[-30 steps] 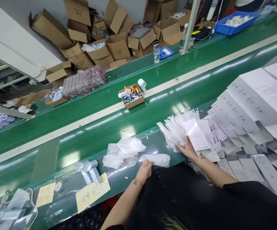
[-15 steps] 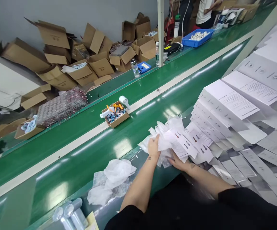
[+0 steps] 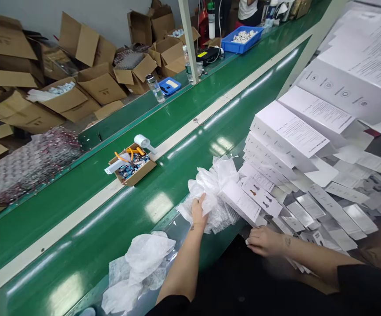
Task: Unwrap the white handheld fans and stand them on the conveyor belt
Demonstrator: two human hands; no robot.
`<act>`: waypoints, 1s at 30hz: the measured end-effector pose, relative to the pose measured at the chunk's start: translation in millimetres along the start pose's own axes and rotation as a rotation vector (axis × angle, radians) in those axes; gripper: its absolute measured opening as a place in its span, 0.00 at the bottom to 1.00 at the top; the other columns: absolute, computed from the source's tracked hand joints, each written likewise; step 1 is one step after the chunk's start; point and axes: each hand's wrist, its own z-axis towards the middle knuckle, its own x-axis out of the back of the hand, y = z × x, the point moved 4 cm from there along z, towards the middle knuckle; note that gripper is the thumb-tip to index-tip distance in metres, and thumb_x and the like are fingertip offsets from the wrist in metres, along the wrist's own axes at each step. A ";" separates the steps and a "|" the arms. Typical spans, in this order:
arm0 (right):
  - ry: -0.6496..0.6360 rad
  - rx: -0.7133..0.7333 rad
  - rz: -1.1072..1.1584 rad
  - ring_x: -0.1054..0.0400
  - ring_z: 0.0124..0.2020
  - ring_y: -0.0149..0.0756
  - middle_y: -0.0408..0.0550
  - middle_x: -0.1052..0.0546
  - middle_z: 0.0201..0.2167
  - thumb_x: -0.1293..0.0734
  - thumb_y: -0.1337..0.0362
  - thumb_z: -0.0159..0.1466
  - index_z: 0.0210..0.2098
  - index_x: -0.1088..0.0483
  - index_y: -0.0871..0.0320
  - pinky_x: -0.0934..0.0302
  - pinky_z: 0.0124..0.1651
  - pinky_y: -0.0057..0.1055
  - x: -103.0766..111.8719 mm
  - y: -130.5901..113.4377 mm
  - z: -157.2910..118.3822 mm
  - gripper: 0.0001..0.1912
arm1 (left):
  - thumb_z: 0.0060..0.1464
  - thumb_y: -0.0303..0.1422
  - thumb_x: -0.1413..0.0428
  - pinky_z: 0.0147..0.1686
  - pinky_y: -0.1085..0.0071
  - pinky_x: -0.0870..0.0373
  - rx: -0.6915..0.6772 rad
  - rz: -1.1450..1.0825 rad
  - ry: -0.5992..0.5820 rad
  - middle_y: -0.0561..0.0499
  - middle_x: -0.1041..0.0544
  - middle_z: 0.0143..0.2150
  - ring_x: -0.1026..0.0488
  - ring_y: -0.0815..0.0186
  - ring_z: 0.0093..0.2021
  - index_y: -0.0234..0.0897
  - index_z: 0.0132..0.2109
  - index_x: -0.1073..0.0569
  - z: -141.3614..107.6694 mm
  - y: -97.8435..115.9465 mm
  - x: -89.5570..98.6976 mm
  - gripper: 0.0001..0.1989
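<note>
My left hand (image 3: 199,213) is closed on a white translucent bag at the near side of a heap of such bags (image 3: 221,188). Near the lower ends of the folded white boxes (image 3: 239,201), my right hand (image 3: 263,240) has its fingers curled; what they hold, if anything, is too small to name. Overlapping rows of flattened white boxes (image 3: 296,127) with printed text and small pictures fan out on the right. A second pile of thin white bags (image 3: 144,265) lies to the left of my left arm.
Beyond the heap, a small carton (image 3: 138,174) with orange-handled pliers and small parts stands on the green conveyor (image 3: 111,215). Brown cartons (image 3: 101,85), a bottle (image 3: 155,89) and a blue tray (image 3: 242,46) line the far side. A person (image 3: 248,12) is at the back.
My right hand has moved right, away from the bags to the boxes' lower ends. My left hand stays on the bags. The view has shifted, so the background sits further left.
</note>
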 end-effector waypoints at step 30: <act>-0.067 0.131 0.428 0.34 0.36 0.37 0.50 0.28 0.35 0.43 0.62 0.63 0.39 0.32 0.57 0.38 0.41 0.34 -42.5 -183.6 200.3 0.11 | 0.54 0.46 0.54 0.27 0.72 0.37 0.745 -0.200 0.842 0.55 0.33 0.19 0.33 0.67 0.24 0.36 0.30 0.29 -322.5 -171.3 160.1 0.19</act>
